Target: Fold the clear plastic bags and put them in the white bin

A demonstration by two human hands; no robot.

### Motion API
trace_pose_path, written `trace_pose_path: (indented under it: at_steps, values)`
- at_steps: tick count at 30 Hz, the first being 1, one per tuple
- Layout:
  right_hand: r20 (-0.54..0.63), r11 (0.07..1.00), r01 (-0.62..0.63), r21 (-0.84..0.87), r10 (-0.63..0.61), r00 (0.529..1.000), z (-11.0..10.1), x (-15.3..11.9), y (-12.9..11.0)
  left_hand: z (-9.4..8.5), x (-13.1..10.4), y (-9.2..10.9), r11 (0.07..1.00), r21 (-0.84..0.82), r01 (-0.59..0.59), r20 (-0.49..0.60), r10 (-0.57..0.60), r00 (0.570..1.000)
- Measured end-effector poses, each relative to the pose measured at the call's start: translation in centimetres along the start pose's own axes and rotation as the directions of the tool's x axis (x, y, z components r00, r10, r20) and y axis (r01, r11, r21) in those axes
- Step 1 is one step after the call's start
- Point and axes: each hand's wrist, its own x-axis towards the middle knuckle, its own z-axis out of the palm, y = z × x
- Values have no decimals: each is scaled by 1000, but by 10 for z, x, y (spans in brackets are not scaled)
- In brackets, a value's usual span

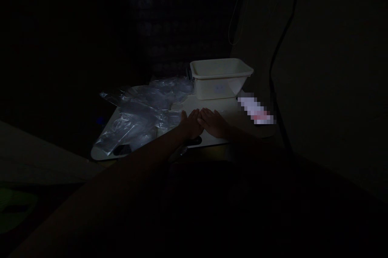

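My left hand (191,126) lies palm down near the front edge of a small white table (209,141), its thumb held apart from the fingers. Beside it my right hand (216,123) rests flat too, fingers stretched out, and the fingertips of both hands meet. Clear plastic bags (136,122) are spread in a loose heap just left of my left hand. Whether a thin sheet of plastic lies beneath my palms is too dark to tell. Neither hand is closed around anything.
At the table's back right stands a white plastic tub (220,88). A blurred-out whitish and red item (256,109) lies on the right side. A dark cable (270,68) runs down the wall at right. The surroundings are very dark.
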Motion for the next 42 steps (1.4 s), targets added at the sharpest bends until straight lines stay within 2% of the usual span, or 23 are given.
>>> trace_pose_path:
  at_steps: [5, 27, 42]
  values:
    - [-4, 1000, -11, -4, 11, 1000, 0, -1, 0, 2, 2, -1, 1000, 17, -8, -29, 9, 1000]
    - [-16, 998, -25, -55, 24, 1000, 3, -1, 2, -2, 0, 2, 999, 25, 24, 10, -24, 1000]
    - [-73, 991, -24, -134, 14, 997, 5, -5, 10, -2, -1, 3, 999, 20, 49, -22, -48, 999]
